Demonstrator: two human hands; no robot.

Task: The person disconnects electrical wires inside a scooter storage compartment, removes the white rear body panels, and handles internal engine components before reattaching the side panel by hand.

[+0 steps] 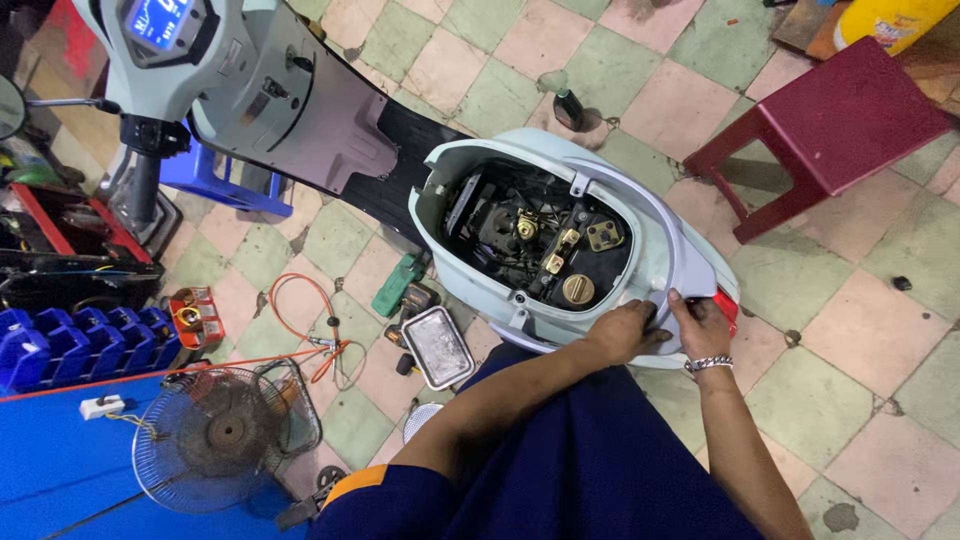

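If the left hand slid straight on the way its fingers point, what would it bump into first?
Likely the right hand: the left hand points across the scooter's pale rear body panel toward it, and the two look almost touching already.

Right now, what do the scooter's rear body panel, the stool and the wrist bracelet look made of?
Rear body panel: probably painted plastic, a smooth pale blue gloss with moulded curves. Stool: moulded plastic, by its matte dark red one-piece shape. Bracelet: seemingly metal, with silvery shiny links.

Head cam, steep downward view, close over scooter (560, 230) rear
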